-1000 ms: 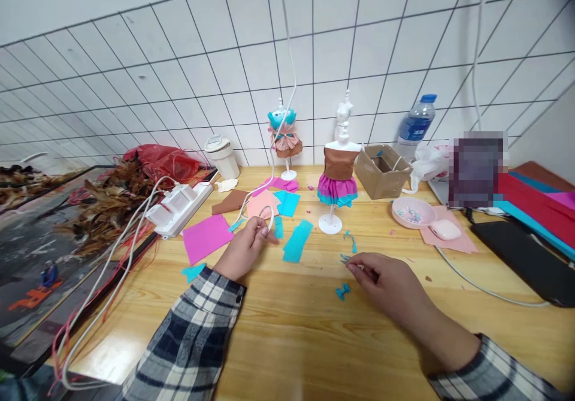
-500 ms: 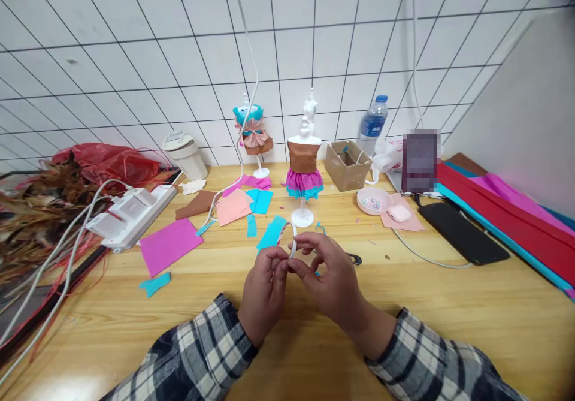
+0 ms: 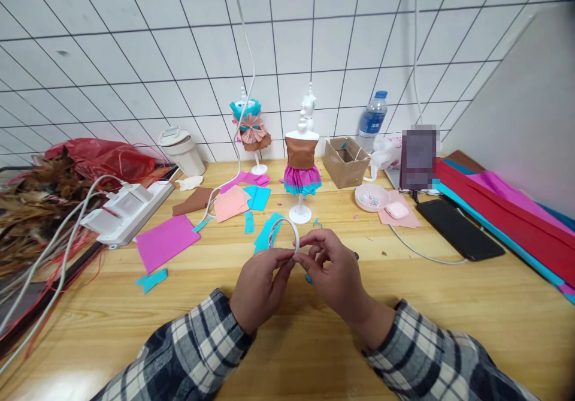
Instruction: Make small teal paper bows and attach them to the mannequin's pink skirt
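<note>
A thin white roll of tape (image 3: 295,231) stands on edge between my hands, its open ring facing partly left. My left hand (image 3: 259,286) is closed on the roll's lower part, thumb and fingers pinching. Thumb and fingertips of my right hand (image 3: 336,276) pinch at the roll's near right edge; whether a tape end lies between them I cannot make out. Just behind the roll lies a turquoise cloth piece (image 3: 265,239). Farther back stands a small white dress form wearing a brown top (image 3: 300,153) and a magenta skirt (image 3: 302,179) with turquoise trim.
Another dressed form (image 3: 251,125) stands at the back left. Magenta cloth (image 3: 168,242) and peach cloth (image 3: 231,203) lie left. A cardboard box (image 3: 345,170), a pink bead dish (image 3: 372,198) and a black phone (image 3: 460,228) are on the right. A power strip (image 3: 130,212) lies far left.
The roll has turned so that more of its ring shows. My left hand has shifted slightly left and its fingers lie flatter along the roll. My right hand keeps its pinch.
</note>
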A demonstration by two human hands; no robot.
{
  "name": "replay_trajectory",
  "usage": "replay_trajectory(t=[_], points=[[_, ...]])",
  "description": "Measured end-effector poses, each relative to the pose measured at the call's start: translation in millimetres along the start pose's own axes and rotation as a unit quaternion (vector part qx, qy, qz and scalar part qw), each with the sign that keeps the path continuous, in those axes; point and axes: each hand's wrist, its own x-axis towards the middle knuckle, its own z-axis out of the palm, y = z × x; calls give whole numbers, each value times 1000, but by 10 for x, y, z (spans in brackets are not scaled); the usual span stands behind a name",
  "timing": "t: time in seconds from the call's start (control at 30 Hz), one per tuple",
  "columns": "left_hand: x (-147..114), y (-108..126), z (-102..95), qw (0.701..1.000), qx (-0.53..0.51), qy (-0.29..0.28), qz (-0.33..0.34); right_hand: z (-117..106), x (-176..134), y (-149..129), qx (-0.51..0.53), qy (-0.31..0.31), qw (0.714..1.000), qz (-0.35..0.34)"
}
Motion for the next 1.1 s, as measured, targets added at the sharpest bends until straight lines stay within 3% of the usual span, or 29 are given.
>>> replay_trajectory(t=[0.33, 0.43, 0.7, 0.93, 1.1], points=[[19, -4, -23, 999, 46, -24, 6, -17, 15, 39, -25, -32, 999, -28], [12, 4, -24, 999, 40, -20, -7, -23, 3, 54, -22, 0, 999, -41], [-3, 15, -29, 992, -85, -49, -77, -52, 34, 32, -88, 21, 982, -165], [46, 48, -95, 980, -145, -56, -125, -84, 16, 24, -90, -30, 981, -167], [59, 85, -104, 981, -128, -35, -144, -49, -10, 42, -101, -82, 978, -163]])
